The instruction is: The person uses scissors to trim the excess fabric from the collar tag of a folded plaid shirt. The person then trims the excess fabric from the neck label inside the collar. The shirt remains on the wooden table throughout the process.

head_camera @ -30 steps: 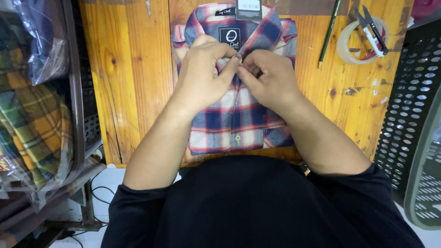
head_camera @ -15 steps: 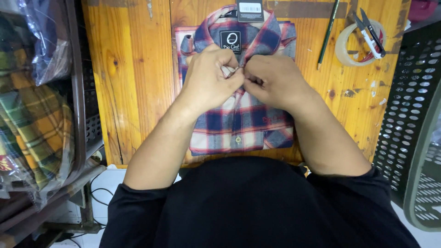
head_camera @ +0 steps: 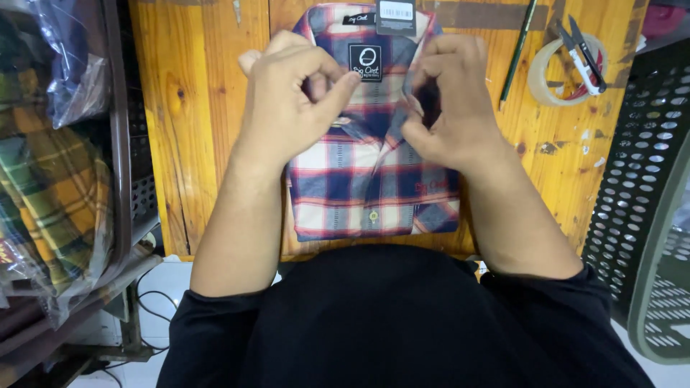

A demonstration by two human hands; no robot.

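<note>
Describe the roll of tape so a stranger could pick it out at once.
Start at the orange wooden table and go to its far right corner, past the folded plaid shirt. The roll of tape lies flat there, right of a dark pencil. It is the only ring, with small snips resting across it.

- I stand in a garment packing workshop: a folded plaid shirt (head_camera: 374,179) with a hang tag (head_camera: 396,16) lies on my wooden worktop (head_camera: 194,122).
- Bagged plaid shirts (head_camera: 50,201) fill the shelf.
- Tape roll (head_camera: 557,72), thread snips (head_camera: 583,54) and black plastic crates (head_camera: 640,165) sit nearby.
</note>
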